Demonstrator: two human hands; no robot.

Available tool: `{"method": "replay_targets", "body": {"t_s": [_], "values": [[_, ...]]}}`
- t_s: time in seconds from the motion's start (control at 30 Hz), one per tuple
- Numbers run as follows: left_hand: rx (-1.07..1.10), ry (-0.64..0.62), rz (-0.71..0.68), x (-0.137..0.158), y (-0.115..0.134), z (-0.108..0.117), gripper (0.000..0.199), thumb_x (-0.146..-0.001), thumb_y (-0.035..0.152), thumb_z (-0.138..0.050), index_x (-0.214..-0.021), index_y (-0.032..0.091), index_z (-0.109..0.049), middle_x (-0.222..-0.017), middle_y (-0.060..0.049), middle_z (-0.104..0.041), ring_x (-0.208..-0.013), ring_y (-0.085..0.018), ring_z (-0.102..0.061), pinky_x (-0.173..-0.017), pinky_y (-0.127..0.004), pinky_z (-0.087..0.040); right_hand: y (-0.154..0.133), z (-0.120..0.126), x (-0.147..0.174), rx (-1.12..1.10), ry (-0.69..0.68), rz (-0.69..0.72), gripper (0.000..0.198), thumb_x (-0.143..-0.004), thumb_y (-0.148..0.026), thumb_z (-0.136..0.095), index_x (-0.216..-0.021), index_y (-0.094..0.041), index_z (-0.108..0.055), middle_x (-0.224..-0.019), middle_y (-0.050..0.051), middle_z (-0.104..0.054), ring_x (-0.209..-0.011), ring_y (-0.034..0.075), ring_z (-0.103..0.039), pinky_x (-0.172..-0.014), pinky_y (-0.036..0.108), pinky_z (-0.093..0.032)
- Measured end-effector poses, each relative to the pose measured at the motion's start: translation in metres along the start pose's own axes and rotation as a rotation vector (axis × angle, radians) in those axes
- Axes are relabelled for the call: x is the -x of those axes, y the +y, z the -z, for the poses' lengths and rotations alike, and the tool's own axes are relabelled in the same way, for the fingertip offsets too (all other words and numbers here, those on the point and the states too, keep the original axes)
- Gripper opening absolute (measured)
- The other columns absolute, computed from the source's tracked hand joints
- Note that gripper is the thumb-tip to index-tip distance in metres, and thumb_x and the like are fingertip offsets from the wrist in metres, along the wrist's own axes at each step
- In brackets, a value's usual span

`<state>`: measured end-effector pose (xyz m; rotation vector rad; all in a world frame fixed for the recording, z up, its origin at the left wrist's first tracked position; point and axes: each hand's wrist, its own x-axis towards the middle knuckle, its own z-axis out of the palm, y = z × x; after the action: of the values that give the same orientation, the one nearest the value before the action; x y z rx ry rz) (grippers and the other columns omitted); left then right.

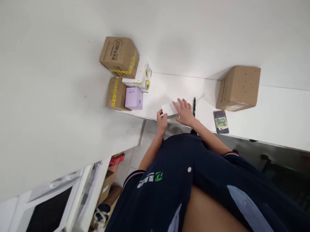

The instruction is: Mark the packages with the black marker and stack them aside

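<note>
A small white box [169,109] lies on the white table near its front edge. My left hand [162,122] is at the box's left end, with its fingers curled and the thumb against the front corner. Over the right end reaches my right hand [185,113], fingers spread and touching the box's top, which they partly cover. Just right of that hand is a black pen [194,107], and a thin clear strip [201,97] lies beyond it.
Left on the table are stacked brown cartons [120,55], a white carton [142,76] and a lilac box [134,98]. To the right stand a brown carton [238,87] and a dark phone [221,122] with a green banknote on it. A wall [192,31] rises behind.
</note>
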<state>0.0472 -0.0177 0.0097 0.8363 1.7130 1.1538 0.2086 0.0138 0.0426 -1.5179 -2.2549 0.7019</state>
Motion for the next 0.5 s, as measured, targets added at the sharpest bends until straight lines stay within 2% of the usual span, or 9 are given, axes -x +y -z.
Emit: {"method": "replay_targets", "body": {"t_s": [0.1,0.23,0.3,0.4,0.43,0.5], "values": [[0.045,0.031,0.002,0.003,-0.002,-0.001,0.036,-0.089,0.026,-0.057,-0.125,0.021,-0.058,-0.133,-0.012,-0.062,-0.121,-0.022,-0.061,-0.099,-0.036,-0.051,-0.017,-0.009,-0.018,0.081,-0.067,0.031,0.091,-0.077,-0.037,-0.077,-0.156,-0.026,-0.033,-0.165,0.016,-0.028,-0.151,0.048,-0.012,-0.113,0.078,-0.011],[0.117,0.070,0.116,0.006,-0.009,0.007,0.032,-0.094,0.037,-0.051,-0.118,0.021,-0.065,-0.124,-0.010,-0.066,-0.110,-0.022,-0.064,-0.094,-0.037,-0.051,-0.023,-0.010,-0.032,0.152,-0.116,-0.010,0.086,-0.080,-0.044,-0.076,-0.154,-0.023,-0.036,-0.151,0.021,-0.046,-0.141,0.049,-0.030,-0.107,0.082,-0.017],[0.151,0.144,0.195,0.005,-0.012,0.014,0.032,-0.096,0.037,-0.046,-0.115,0.020,-0.066,-0.122,-0.010,-0.066,-0.105,-0.020,-0.064,-0.092,-0.035,-0.051,-0.016,-0.003,-0.031,0.160,-0.143,-0.017,0.079,-0.081,-0.044,-0.075,-0.150,-0.023,-0.041,-0.146,0.021,-0.050,-0.136,0.048,-0.035,-0.105,0.082,-0.021],[0.202,0.270,0.322,0.000,-0.015,0.026,0.032,-0.095,0.037,-0.049,-0.119,0.021,-0.063,-0.123,-0.009,-0.064,-0.101,-0.019,-0.064,-0.086,-0.032,-0.053,0.004,0.008,-0.024,0.034,-0.125,-0.026,0.080,-0.080,-0.051,-0.075,-0.148,-0.023,-0.044,-0.148,0.019,-0.049,-0.136,0.046,-0.037,-0.107,0.077,-0.027],[0.235,0.272,0.352,-0.002,-0.014,0.029,0.034,-0.094,0.038,-0.050,-0.123,0.022,-0.060,-0.123,-0.009,-0.064,-0.100,-0.019,-0.064,-0.082,-0.031,-0.053,0.012,0.009,-0.021,-0.052,-0.107,-0.019,0.083,-0.078,-0.055,-0.075,-0.148,-0.023,-0.043,-0.149,0.018,-0.048,-0.137,0.044,-0.037,-0.109,0.073,-0.029],[0.330,0.184,0.349,-0.006,-0.011,0.033,0.043,-0.093,0.042,-0.053,-0.131,0.024,-0.055,-0.123,-0.009,-0.065,-0.098,-0.019,-0.065,-0.076,-0.030,-0.054,0.027,0.007,-0.016,-0.252,-0.068,0.002,0.090,-0.075,-0.060,-0.076,-0.150,-0.023,-0.041,-0.150,0.017,-0.047,-0.138,0.040,-0.040,-0.114,0.063,-0.032]]}}
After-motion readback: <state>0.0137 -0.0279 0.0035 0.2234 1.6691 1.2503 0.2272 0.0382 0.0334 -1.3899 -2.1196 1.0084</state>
